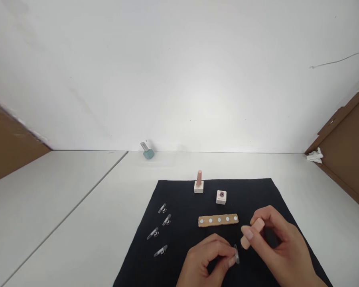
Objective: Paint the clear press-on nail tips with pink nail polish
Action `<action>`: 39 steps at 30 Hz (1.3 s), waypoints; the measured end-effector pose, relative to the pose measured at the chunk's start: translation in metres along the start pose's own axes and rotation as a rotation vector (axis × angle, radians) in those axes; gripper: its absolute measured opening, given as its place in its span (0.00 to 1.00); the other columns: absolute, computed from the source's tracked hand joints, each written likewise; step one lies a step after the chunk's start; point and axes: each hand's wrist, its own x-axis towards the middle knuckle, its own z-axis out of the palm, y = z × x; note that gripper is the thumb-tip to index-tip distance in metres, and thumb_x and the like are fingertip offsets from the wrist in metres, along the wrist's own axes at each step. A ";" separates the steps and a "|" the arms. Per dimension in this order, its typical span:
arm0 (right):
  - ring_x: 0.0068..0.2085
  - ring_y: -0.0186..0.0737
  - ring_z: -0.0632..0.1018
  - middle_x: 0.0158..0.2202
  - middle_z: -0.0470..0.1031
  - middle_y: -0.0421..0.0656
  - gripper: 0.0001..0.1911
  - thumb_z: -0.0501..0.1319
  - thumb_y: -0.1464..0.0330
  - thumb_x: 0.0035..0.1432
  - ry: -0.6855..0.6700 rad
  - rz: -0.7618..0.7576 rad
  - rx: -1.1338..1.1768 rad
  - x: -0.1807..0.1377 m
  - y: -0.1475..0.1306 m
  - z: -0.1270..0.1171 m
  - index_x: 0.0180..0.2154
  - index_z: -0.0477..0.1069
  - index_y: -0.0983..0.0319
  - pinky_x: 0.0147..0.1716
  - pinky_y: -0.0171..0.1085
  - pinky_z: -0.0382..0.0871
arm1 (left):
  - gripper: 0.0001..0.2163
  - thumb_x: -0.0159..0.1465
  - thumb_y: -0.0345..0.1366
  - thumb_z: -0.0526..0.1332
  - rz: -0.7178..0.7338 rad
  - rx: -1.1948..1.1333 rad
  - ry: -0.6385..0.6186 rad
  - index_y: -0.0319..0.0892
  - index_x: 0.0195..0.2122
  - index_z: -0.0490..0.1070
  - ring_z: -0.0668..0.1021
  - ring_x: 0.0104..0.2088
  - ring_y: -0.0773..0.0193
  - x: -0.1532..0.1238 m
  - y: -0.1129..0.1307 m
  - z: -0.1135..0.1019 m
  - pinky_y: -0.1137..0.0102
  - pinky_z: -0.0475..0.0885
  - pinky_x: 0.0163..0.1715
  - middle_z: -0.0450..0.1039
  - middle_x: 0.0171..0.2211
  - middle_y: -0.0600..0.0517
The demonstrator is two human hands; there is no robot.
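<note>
Pinched between the fingers of my left hand [208, 259] is a clear nail tip [237, 255], its flat side turned to the right. My right hand [281, 247] grips a peach nail polish cap [257, 226] between thumb and fingers, tilted, with its lower end close to the nail tip. Whether its brush touches the nail tip I cannot tell. Beyond my hands stands an uncapped nail polish bottle [221, 197], its dark neck showing. A cardboard strip [223, 223] with several white dots lies just ahead of my hands.
On the black cloth [179, 199], several clear nail tips [152, 232] with small round metal bases lie at the left. A capped pink nail polish bottle [199, 185] stands at the back. Near the white wall is a teal bottle [148, 153]; crumpled white tissue [315, 156] lies far right.
</note>
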 end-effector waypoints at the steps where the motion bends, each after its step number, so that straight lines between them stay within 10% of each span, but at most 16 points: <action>1: 0.22 0.34 0.77 0.22 0.74 0.33 0.13 0.64 0.61 0.66 -0.059 -0.020 0.000 0.000 0.000 0.000 0.31 0.65 0.55 0.22 0.28 0.73 | 0.10 0.63 0.23 0.65 -0.002 0.005 -0.010 0.45 0.34 0.84 0.84 0.34 0.64 0.000 0.000 0.000 0.78 0.75 0.37 0.83 0.33 0.52; 19: 0.24 0.35 0.77 0.23 0.76 0.34 0.13 0.65 0.59 0.65 0.049 0.048 0.031 0.002 -0.003 -0.002 0.31 0.67 0.55 0.23 0.30 0.73 | 0.11 0.63 0.23 0.65 -0.030 0.026 -0.050 0.45 0.34 0.84 0.83 0.34 0.63 0.001 0.003 -0.001 0.76 0.76 0.38 0.83 0.33 0.51; 23: 0.23 0.34 0.77 0.22 0.77 0.34 0.13 0.65 0.61 0.65 -0.162 0.055 0.047 0.004 -0.004 -0.004 0.29 0.67 0.56 0.22 0.29 0.72 | 0.07 0.62 0.28 0.67 -0.135 -0.106 0.007 0.45 0.30 0.84 0.82 0.31 0.64 0.001 0.003 0.002 0.75 0.76 0.35 0.84 0.30 0.53; 29: 0.25 0.38 0.80 0.24 0.78 0.37 0.13 0.64 0.56 0.66 0.113 0.100 0.059 0.005 -0.003 -0.001 0.33 0.69 0.56 0.27 0.33 0.76 | 0.11 0.53 0.43 0.78 -0.443 -0.422 0.121 0.42 0.29 0.85 0.86 0.30 0.58 0.003 0.009 0.007 0.69 0.82 0.33 0.86 0.28 0.50; 39: 0.25 0.36 0.79 0.23 0.76 0.35 0.13 0.65 0.58 0.65 0.038 0.128 0.091 0.003 -0.003 0.004 0.31 0.68 0.56 0.26 0.31 0.73 | 0.09 0.53 0.42 0.79 -0.447 -0.432 0.146 0.43 0.28 0.86 0.84 0.27 0.63 0.003 0.015 0.008 0.73 0.80 0.30 0.86 0.26 0.51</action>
